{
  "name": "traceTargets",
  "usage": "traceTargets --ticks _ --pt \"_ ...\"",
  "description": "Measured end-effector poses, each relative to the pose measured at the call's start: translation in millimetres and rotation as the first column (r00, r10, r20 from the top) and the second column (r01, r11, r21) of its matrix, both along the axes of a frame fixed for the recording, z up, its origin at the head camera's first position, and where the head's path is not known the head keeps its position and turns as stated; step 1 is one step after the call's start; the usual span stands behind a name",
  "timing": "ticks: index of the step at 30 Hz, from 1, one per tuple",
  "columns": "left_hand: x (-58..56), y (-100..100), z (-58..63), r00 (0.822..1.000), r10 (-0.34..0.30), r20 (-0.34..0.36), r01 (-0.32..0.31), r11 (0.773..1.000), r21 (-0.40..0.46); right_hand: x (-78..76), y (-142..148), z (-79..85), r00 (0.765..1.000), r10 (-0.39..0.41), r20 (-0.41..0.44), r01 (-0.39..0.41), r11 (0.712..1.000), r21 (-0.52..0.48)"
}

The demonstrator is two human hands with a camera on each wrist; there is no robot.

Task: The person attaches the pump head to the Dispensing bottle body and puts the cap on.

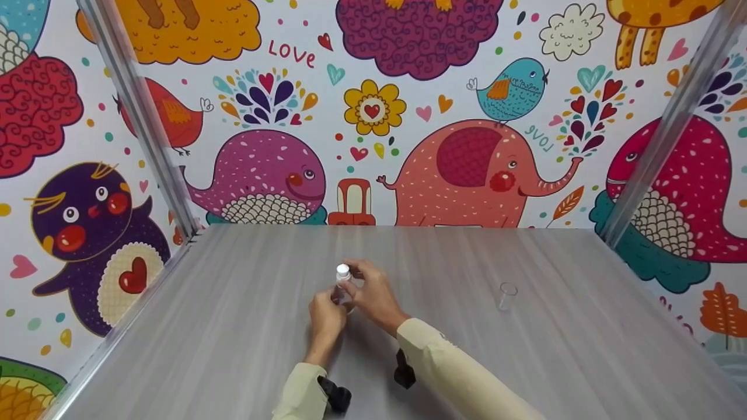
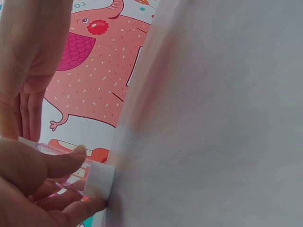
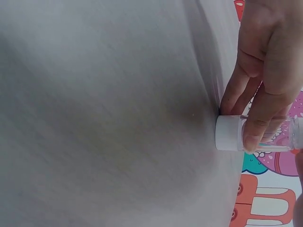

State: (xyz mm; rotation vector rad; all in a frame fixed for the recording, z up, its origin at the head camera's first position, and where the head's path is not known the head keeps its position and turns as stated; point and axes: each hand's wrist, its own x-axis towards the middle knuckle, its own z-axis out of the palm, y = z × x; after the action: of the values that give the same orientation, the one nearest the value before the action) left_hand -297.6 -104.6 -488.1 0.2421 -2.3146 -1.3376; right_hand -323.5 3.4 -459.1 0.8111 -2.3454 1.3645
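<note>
In the head view a small clear bottle [image 1: 344, 296] with a white cap [image 1: 342, 269] stands between my hands over the middle of the table. My left hand [image 1: 327, 318] grips its lower part from the left. My right hand [image 1: 373, 296] is round the upper part from the right, with thumb and fingers beside the cap. Both wrist views show the scene sideways. There a white section [image 3: 228, 133] makes up the bottle's lower end, pinched by the left hand's thumb and fingers [image 2: 66, 165]. Whether this end touches the table cannot be told.
To the right on the grey wood-grain table [image 1: 233, 326] stands a small clear glass [image 1: 507, 296]. A wall [image 1: 402, 99] printed with cartoon animals closes the back, with metal posts [image 1: 149, 122] at the corners. Black straps [image 1: 335, 395] cross the sleeves.
</note>
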Motion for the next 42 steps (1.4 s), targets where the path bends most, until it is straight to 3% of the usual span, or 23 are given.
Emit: traceTargets --ticks 10,27,42 --pt "1.7 -0.7 0.2 1.000 0.001 0.000 -0.001 0.999 0.032 1.9 -1.2 3.2 1.000 0.001 0.005 -0.001 1.000 0.022" --pt "2.2 -1.5 0.1 0.998 -0.007 -0.058 0.006 1.000 -0.025 -2.2 0.7 0.0 0.996 0.085 -0.036 -0.084 0.996 0.028" --pt "-1.0 -0.9 -3.5 0.999 -0.006 -0.053 0.005 1.000 -0.005 -1.6 1.2 -1.4 0.999 0.048 -0.012 -0.047 0.998 0.033"
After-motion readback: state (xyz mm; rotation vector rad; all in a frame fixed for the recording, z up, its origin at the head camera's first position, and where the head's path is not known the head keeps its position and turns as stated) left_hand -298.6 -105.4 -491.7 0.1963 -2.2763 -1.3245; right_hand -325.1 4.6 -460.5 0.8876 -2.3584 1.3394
